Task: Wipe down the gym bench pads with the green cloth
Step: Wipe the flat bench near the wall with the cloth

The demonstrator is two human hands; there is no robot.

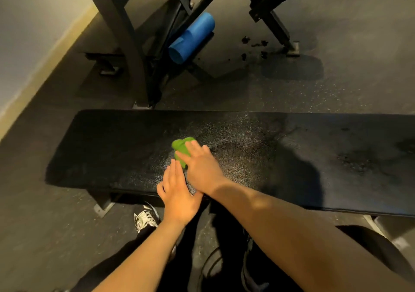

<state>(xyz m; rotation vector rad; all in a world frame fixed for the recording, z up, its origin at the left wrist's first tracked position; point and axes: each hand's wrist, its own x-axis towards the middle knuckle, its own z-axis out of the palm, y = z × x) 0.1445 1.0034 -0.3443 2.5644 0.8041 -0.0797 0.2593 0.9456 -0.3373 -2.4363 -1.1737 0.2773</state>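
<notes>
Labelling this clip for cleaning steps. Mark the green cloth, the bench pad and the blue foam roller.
green cloth (181, 149): head view, on the bunched part showing beyond the fingers.
bench pad (292, 157): head view, on bare black top surface.
blue foam roller (192, 36): head view, mid-length of its side.

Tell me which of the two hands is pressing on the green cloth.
The right hand, farther onto the black bench pad, lies over the crumpled green cloth. The left hand rests flat beside it near the pad's front edge.

Much of the green cloth (182, 149) is hidden under the right hand (202, 168); the bench pad (292, 157) runs off right.
</notes>
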